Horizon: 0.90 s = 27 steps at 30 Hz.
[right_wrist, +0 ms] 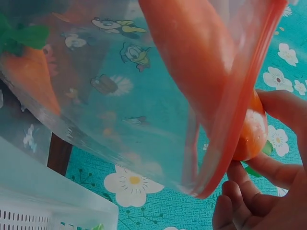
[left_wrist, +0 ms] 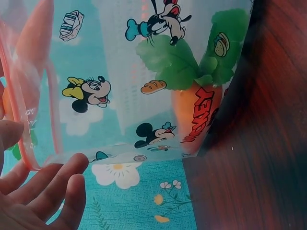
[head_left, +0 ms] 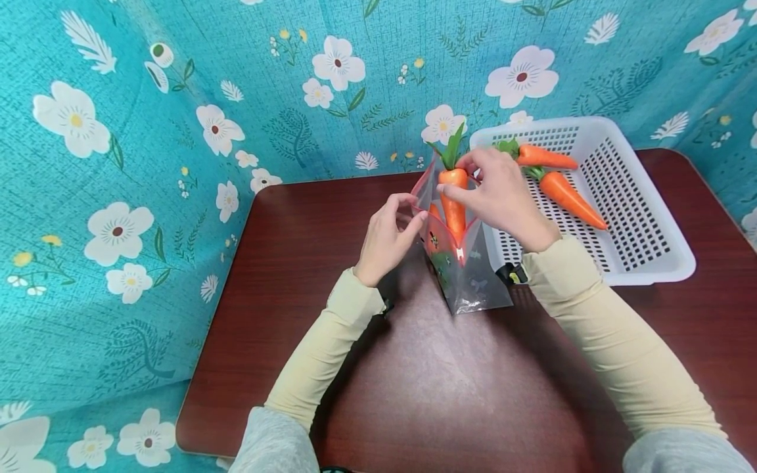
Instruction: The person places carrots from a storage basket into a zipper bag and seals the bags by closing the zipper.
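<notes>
Right fingers (head_left: 472,157) pinch carrot (head_left: 454,211) near leafy top; left fingers (head_left: 397,200) grip bag (head_left: 481,282) rim. Advise: hold mouth wide, lower tip-first, release below rim.

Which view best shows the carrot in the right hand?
The head view: it shows the carrot from its leaves down into the bag. The left wrist view catches only part, near its left edge; the right wrist view shows the body close up, tip cut off.
</notes>
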{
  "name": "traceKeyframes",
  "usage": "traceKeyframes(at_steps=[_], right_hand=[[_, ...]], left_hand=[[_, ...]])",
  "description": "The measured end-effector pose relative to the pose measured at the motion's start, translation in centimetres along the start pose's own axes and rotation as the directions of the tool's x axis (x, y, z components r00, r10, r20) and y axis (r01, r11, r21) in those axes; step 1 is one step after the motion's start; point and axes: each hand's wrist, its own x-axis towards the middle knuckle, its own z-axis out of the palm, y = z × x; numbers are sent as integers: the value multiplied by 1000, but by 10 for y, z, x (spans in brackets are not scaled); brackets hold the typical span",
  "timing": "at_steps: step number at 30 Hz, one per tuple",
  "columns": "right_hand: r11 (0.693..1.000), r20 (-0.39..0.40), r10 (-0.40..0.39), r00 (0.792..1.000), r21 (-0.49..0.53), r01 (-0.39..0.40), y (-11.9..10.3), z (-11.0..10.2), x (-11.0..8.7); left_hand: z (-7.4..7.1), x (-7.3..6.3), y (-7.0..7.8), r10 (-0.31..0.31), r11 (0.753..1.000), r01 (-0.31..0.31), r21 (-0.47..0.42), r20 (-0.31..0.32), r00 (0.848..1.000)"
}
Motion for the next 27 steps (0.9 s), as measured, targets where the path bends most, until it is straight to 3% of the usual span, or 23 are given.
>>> traceKeyframes(at_steps=[11,18,27], right_hand=[[998,22,-18,1000,-52,19,0,0,-3],[1000,-23,-13,1000,-25,13,5,-3,-3],[998,11,52,999,-39,-51,16,-4,-2]], left_hand=[[-2,-1,2,-11,1000,11,-6,-21,1000],[-2,-1,0,-25,1000,25,-7,-18,1000],[-1,-2,-3,-15,1000,15,-11,-7,1000]])
